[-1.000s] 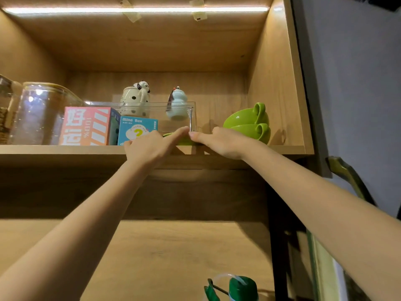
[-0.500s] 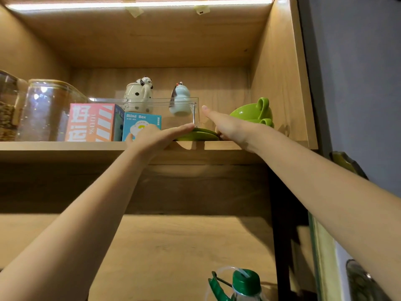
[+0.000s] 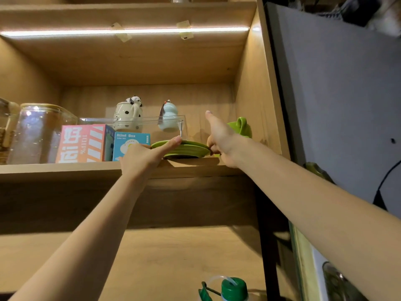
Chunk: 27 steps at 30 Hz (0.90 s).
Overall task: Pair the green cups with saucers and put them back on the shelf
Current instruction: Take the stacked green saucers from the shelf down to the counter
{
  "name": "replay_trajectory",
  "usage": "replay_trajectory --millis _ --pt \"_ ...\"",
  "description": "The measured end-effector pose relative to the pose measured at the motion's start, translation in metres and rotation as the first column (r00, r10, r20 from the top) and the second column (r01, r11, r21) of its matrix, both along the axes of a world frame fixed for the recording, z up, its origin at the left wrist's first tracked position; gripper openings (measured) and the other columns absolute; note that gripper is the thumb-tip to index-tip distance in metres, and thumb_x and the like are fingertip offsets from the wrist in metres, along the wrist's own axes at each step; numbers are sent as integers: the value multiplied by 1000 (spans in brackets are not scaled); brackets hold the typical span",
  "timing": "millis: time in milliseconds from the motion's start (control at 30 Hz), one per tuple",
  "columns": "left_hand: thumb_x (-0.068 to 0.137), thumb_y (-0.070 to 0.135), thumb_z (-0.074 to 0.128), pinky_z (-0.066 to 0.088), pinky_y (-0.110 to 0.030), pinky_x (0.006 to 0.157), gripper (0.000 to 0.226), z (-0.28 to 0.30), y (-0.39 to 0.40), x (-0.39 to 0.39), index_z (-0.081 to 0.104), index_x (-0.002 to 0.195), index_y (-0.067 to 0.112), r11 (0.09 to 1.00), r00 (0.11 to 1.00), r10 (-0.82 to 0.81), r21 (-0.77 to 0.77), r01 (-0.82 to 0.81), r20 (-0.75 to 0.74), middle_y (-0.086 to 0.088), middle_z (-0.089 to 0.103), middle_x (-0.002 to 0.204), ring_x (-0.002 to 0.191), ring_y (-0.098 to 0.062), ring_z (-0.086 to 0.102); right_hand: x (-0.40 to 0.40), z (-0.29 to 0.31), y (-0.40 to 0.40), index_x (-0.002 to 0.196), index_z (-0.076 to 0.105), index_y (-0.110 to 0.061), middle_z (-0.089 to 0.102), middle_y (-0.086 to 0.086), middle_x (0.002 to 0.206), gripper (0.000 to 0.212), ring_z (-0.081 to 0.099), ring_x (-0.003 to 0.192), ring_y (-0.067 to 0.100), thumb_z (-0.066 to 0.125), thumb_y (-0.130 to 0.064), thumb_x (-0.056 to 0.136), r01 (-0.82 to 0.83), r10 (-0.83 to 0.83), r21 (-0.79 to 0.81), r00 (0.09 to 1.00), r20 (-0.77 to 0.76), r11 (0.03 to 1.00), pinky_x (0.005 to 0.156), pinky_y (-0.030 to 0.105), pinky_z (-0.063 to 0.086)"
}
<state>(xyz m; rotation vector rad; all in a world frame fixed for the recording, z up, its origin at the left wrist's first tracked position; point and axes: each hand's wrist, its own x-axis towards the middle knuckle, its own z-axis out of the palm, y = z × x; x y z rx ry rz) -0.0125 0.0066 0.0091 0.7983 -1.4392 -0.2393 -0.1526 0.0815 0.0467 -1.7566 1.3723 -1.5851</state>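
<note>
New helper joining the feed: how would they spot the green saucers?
Find the lit wooden shelf. At its front edge, right of the blue box, lie flat green saucers, held between both hands, unlike the handled green cups behind.

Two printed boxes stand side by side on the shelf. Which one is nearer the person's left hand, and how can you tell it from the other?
The blue "Blind Box" box: the left hand partly covers it. The pink striped box stands farther left.

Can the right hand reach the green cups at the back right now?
Probably yes. The right hand is already beside the green cups, index finger stretched out, nothing between them. But its lower fingers seem to grip the green saucers, so it's busy.
</note>
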Motion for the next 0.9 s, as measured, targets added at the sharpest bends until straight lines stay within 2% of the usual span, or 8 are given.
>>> replay_trajectory --millis 300,400,533,667,733,800,833,900 --pt "43 70 68 40 -28 67 78 -4 30 -5 65 76 -1 991 990 -122 -67 118 -65 -8 57 68 74 -19 54 -7 8 17 148 13 -8 16 14 157 74 18 143 32 29 -53 91 -175 118 77 871 477 981 115 48 17" --pt "45 68 71 39 -27 67 76 -6 43 -7 67 78 -1 985 989 -139 -110 132 -56 -13 63 73 72 -17 54 -11 4 29 148 12 -7 16 16 157 70 23 141 38 35 -43 93 -273 202 21 760 618 962 113 52 21" --pt "48 67 70 37 -27 62 77 -17 66 -6 66 77 -5 980 987 -148 -144 139 -55 -12 56 68 68 -17 50 -16 -11 44 143 20 3 28 24 150 57 35 133 43 36 -25 96 -298 241 -32 698 674 954 105 56 34" --pt "37 66 75 52 -40 79 63 -52 81 0 63 68 12 978 970 -207 -65 201 -128 -9 65 74 80 -25 63 -20 -46 57 137 32 5 41 23 142 44 44 127 42 35 -11 97 -284 244 -58 681 690 957 98 54 42" --pt "34 67 77 53 -43 90 84 -77 86 3 69 94 10 976 965 -218 -8 219 -143 -10 72 90 92 -25 67 -21 -70 63 128 43 8 50 23 134 34 53 120 39 38 -4 96 -271 221 -38 686 693 962 87 47 48" --pt "34 63 81 51 -30 94 107 -106 95 5 57 121 7 979 965 -197 15 202 -173 -4 71 101 98 -12 65 -20 -97 69 121 50 8 57 25 126 29 60 110 37 42 1 94 -261 179 17 708 683 965 79 42 50" --pt "38 57 83 50 -19 89 102 -119 99 6 55 123 7 980 966 -194 7 198 -170 3 72 97 93 -2 64 -20 -110 70 118 52 8 59 25 122 28 62 105 34 45 3 92 -255 159 41 714 682 966 77 41 51" --pt "51 38 84 46 -2 71 62 -147 108 7 64 108 21 977 967 -211 -14 212 -141 22 70 74 75 10 63 -17 -136 72 111 56 8 61 25 116 23 63 92 32 48 6 90 -237 120 76 714 690 969 71 39 52"
